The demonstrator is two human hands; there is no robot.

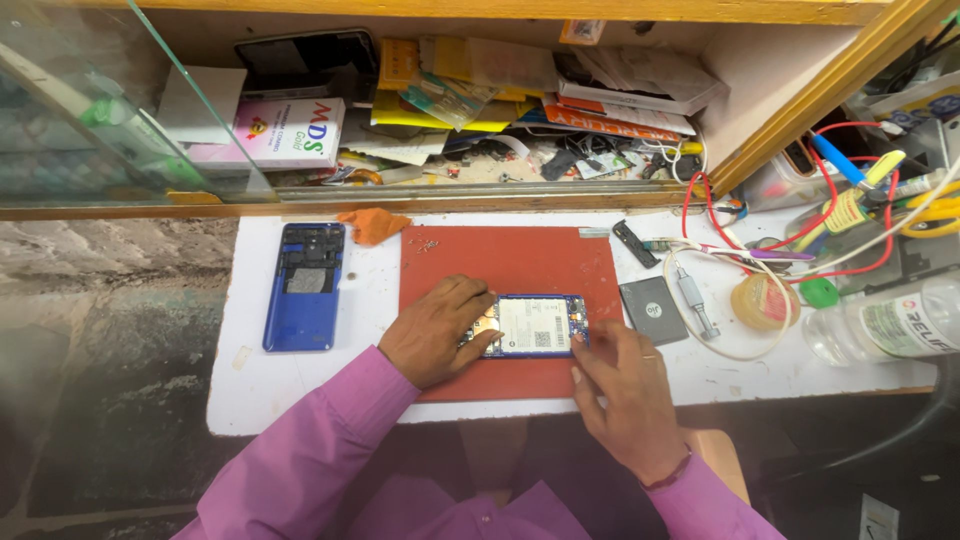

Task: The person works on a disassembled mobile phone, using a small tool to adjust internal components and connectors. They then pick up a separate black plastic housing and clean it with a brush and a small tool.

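An opened blue phone, its insides facing up, lies on a red mat at the centre of the white tabletop. The left hand curls over its 9 o'clock end, apparently steadying it, while the right hand pinches its 3 o'clock edge with thumb and forefinger. At 12 o'clock, a wooden shelf holds boxes, papers and cables, and the phone's blue back cover lies at 9 o'clock off the mat.
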